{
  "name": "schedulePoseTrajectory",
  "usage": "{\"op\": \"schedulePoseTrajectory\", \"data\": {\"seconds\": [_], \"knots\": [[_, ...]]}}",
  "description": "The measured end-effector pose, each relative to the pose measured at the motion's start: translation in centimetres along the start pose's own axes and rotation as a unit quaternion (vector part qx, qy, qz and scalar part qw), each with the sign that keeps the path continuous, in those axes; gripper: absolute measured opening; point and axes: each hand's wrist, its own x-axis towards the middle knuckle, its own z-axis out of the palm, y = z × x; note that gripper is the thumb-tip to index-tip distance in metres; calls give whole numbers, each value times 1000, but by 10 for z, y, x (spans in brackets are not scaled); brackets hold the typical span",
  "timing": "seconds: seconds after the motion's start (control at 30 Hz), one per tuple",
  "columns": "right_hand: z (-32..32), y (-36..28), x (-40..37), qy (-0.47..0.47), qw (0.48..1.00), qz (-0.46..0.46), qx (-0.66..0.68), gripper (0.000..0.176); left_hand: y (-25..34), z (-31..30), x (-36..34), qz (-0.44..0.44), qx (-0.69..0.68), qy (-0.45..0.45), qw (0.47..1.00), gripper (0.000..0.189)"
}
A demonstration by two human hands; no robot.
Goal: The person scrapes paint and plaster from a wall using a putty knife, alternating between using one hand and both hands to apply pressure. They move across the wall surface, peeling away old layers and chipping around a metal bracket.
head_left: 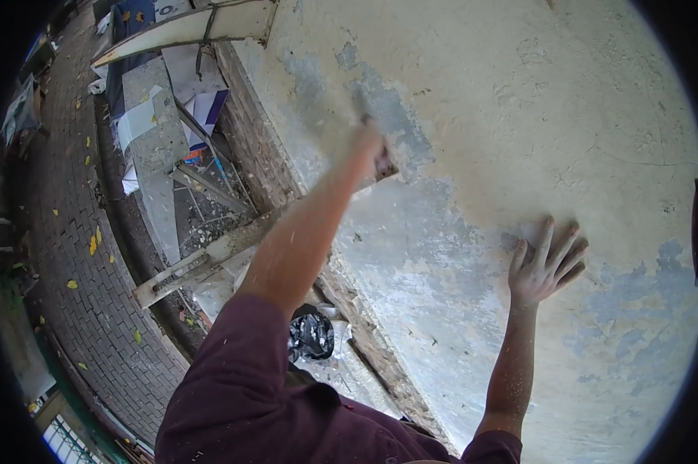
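Note:
My left hand point(369, 141) reaches far up the wall and is smeared by motion. Its fingers are closed around a scraper point(360, 99), whose thin grey end points at a bare patch; blur hides its details. My right hand point(546, 267) lies flat against the wall with its fingers spread and holds nothing. The wall point(534, 116) has cream paint, with flaked grey-blue patches point(399, 124) around the scraper and below both hands.
A metal bracket point(186, 267) juts out from the wall under my left forearm, and another bracket point(179, 31) stands above. Boards and debris point(151, 124) lie along the wall. A black bag point(312, 336) sits below. Brick paving point(74, 255) runs at left.

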Motion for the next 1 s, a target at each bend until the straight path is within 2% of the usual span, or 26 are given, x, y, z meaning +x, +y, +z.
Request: {"op": "schedulePoseTrajectory", "data": {"seconds": [0.03, 0.07, 0.13, 0.17, 0.27, 0.3, 0.33, 0.43, 0.47, 0.53, 0.57, 0.6, 0.67, 0.7, 0.83, 0.87, 0.93, 0.97, 1.0], "knots": [[-3, 1, -3, -3, 1000, -5, -3, 55, 22, -2, -4, -28, -134, -3, 991, 20], [-2, 0, -3, 2, 1000, -4, -1, 55, 12, -13, 10, -28, -136, -8, 990, 20], [2, 3, 2, 13, 1000, 4, -3, 54, -10, -29, 52, -40, -52, -112, 991, 19], [2, 3, -1, 2, 1000, 6, 2, 54, -6, 2, -29, -7, -59, -55, 997, 22], [2, 0, -2, -19, 1000, 18, 2, 54, -9, 5, -39, -19, -72, -53, 996, 24], [1, 0, -2, -23, 1000, 18, 0, 54, 7, 6, -33, 8, -31, -4, 999, 24], [-1, -1, -4, -31, 999, 17, -2, 54, 11, -3, -14, 1, -28, -3, 1000, 24], [2, 0, -2, -5, 1000, 16, -1, 53, 13, -23, 56, -47, -156, -41, 986, 20], [2, 2, -3, -4, 1000, 20, -3, 53, 0, -14, -1, -46, -153, -45, 986, 20], [4, 1, -4, -17, 1000, 18, -13, 52, 2, 16, -88, 30, 30, -115, 992, 15], [3, 0, -2, -16, 1000, 23, -6, 51, 6, 17, -87, 40, 50, -118, 991, 15], [3, -1, -2, -22, 1000, 14, -6, 51, 15, 15, -63, 30, 43, -115, 992, 15], [2, -3, 1, 0, 1000, 21, -8, 51, 38, 7, -11, 65, -10, 14, 998, 14], [2, -3, 3, 1, 1000, 12, -8, 51, 33, 3, -11, 63, -18, 16, 998, 14], [5, -3, 3, 12, 1000, 12, -5, 53, 24, -10, -27, 18, 117, -50, 992, 13], [6, -4, 2, 7, 1000, 12, -10, 54, 15, -11, -11, 20, 117, -43, 992, 13], [6, -5, 1, 4, 1000, 5, -7, 56, -22, -14, 27, 162, 29, -38, 986, 21], [5, -4, 1, 5, 1000, 3, -9, 56, 34, -1, -26, 65, -39, 13, 997, 28], [6, -5, 3, 11, 1000, 5, -13, 56, 28, -26, 60, 66, -46, 19, 997, 28]]}}
